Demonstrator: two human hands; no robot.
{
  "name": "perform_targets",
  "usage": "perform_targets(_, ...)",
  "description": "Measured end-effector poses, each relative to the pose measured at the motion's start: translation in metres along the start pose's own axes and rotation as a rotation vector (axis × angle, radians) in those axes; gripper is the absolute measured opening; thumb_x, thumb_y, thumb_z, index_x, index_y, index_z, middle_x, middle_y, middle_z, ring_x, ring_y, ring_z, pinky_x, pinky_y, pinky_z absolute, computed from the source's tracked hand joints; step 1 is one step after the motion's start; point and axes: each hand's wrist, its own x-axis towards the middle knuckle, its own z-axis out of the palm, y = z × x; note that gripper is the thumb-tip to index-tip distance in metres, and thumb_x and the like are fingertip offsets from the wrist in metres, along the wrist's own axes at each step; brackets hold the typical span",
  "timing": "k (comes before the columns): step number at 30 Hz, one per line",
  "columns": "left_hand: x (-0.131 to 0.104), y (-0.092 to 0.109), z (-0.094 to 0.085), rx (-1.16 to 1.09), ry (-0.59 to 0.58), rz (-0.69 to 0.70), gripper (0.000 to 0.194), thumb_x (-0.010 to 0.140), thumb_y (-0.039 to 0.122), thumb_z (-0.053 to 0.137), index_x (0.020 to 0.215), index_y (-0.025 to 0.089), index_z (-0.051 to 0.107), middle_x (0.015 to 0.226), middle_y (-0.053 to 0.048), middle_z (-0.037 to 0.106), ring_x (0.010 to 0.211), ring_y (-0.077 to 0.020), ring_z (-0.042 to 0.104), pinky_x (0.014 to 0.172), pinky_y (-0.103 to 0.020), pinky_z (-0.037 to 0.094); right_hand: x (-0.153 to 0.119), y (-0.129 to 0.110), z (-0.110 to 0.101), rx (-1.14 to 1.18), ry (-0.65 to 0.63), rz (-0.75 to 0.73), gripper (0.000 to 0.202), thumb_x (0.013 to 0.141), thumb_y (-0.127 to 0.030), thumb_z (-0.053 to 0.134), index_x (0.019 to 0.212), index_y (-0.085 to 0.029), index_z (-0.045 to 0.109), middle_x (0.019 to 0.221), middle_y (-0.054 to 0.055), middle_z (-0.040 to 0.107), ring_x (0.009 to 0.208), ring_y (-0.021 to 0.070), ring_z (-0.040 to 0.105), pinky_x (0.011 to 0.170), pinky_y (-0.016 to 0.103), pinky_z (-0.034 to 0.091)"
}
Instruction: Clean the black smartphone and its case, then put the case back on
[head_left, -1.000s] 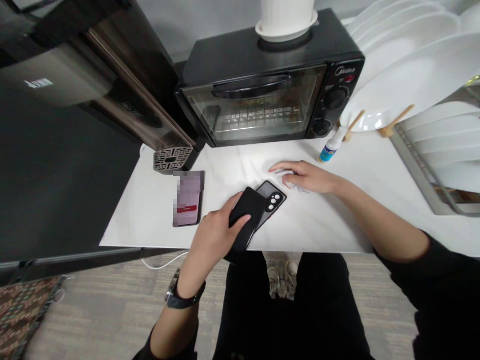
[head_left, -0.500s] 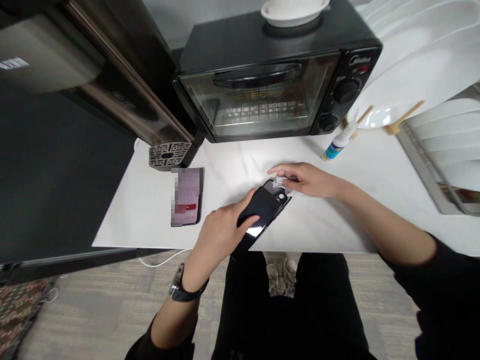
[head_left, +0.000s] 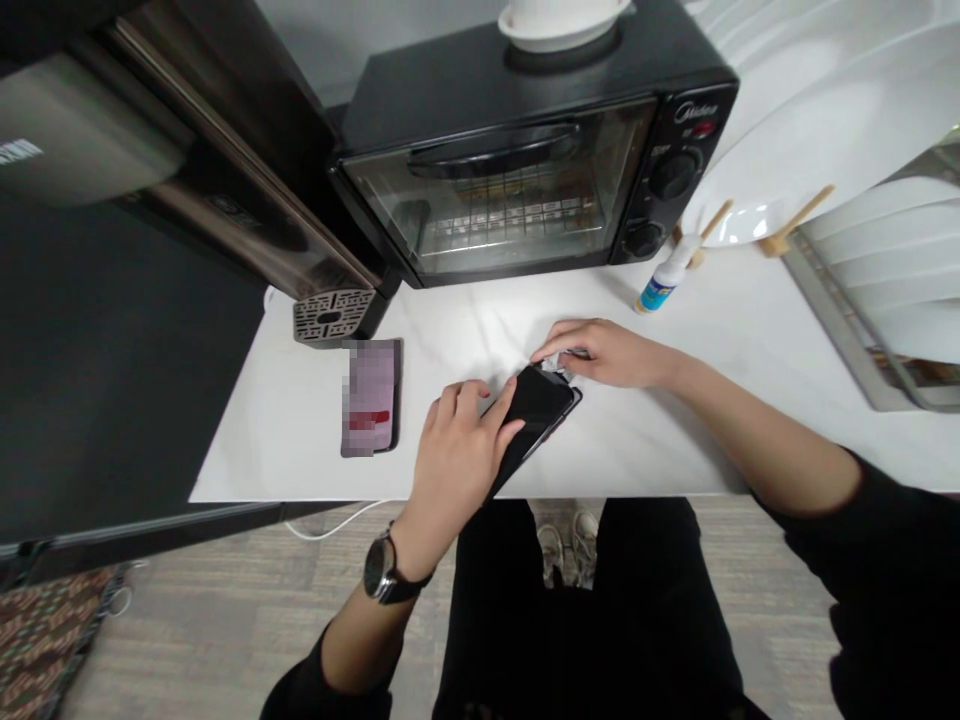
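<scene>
A black phone (head_left: 536, 415) lies slantwise at the counter's front edge, dark glossy face up. Beneath it on the right side shows the rim of another dark flat piece (head_left: 576, 397), a case or second phone; I cannot tell which. My left hand (head_left: 459, 440) holds the phone across its lower half, with thumb and forefinger resting on the face. At the phone's far end, my right hand (head_left: 611, 352) pinches a crumpled white tissue or wipe (head_left: 553, 365), partly hidden by the fingers. Another phone (head_left: 381, 385), its screen lit pinkish, rests to the left on the counter.
Behind the hands stands a black toaster oven (head_left: 480, 275). A small spray bottle (head_left: 660, 284) is beyond my right hand. On the left is a drinks machine with a drip tray (head_left: 331, 316). White dishes (head_left: 892, 260) fill the right side.
The upper phone has shifted over the piece below, covering the round lens that showed before. My left hand's fingers have lifted and spread somewhat. The view has shifted slightly.
</scene>
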Motion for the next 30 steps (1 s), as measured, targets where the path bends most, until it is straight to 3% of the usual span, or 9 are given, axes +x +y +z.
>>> perform_targets(4, -0.025, -0.002, 0.005, -0.215, -0.045, 0.059, 0.082, 0.102, 0.059, 0.053, 0.168, 0.020, 0.026, 0.165, -0.020, 0.037, 0.147, -0.0378, 0.043, 0.121, -0.060, 0.042, -0.009, 0.002, -0.014, 0.027, -0.078, 0.098, 0.043, 0.101, -0.046, 0.056, 0.137, -0.027, 0.069, 0.131, 0.007, 0.073, 0.115, 0.0245, 0.068, 0.100, 0.039, 0.050)
perform_targets(5, -0.031, -0.002, 0.007, -0.220, -0.045, 0.062, 0.086, 0.099, 0.062, 0.058, 0.168, 0.022, 0.024, 0.170, -0.019, 0.030, 0.151, -0.0394, 0.039, 0.123, -0.062, 0.039, -0.012, 0.002, -0.016, 0.014, -0.121, 0.129, 0.052, 0.096, -0.052, 0.064, 0.143, -0.029, 0.065, 0.136, 0.007, 0.072, 0.121, 0.0271, 0.066, 0.103, 0.041, 0.049)
perform_targets(7, -0.040, -0.004, 0.011, -0.227, -0.032, 0.075, 0.077, 0.100, 0.053, 0.062, 0.166, 0.028, 0.031, 0.173, -0.015, 0.025, 0.154, -0.0373, 0.037, 0.125, -0.060, 0.038, -0.016, 0.001, -0.019, -0.036, -0.182, 0.142, 0.072, 0.084, -0.057, 0.079, 0.149, -0.034, 0.060, 0.140, 0.006, 0.070, 0.124, 0.0315, 0.065, 0.105, 0.044, 0.048)
perform_targets(10, -0.041, -0.010, 0.017, -0.248, -0.002, 0.127, 0.059, 0.104, 0.037, 0.058, 0.161, 0.031, 0.042, 0.171, -0.011, 0.031, 0.153, -0.0309, 0.040, 0.125, -0.051, 0.041, -0.018, 0.000, -0.018, -0.092, -0.179, 0.066, 0.074, 0.079, -0.056, 0.084, 0.147, -0.038, 0.061, 0.131, 0.006, 0.072, 0.113, 0.0310, 0.068, 0.096, 0.042, 0.050)
perform_targets(17, -0.021, -0.015, 0.016, -0.227, 0.009, 0.211, 0.056, 0.103, 0.036, 0.059, 0.158, 0.030, 0.048, 0.164, -0.012, 0.042, 0.139, -0.0324, 0.050, 0.117, -0.054, 0.048, -0.012, 0.006, -0.012, -0.184, -0.173, 0.018, 0.066, 0.080, -0.055, 0.084, 0.142, -0.039, 0.065, 0.097, 0.002, 0.073, 0.086, 0.0223, 0.067, 0.076, 0.031, 0.044)
perform_targets(30, -0.013, -0.001, 0.011, -0.161, -0.047, 0.158, 0.055, 0.106, 0.041, 0.052, 0.160, 0.029, 0.047, 0.155, -0.014, 0.049, 0.140, -0.0323, 0.049, 0.119, -0.050, 0.045, -0.011, 0.011, -0.012, -0.081, -0.163, 0.058, 0.073, 0.075, -0.052, 0.088, 0.143, -0.039, 0.065, 0.118, 0.002, 0.081, 0.098, 0.0258, 0.073, 0.084, 0.035, 0.050)
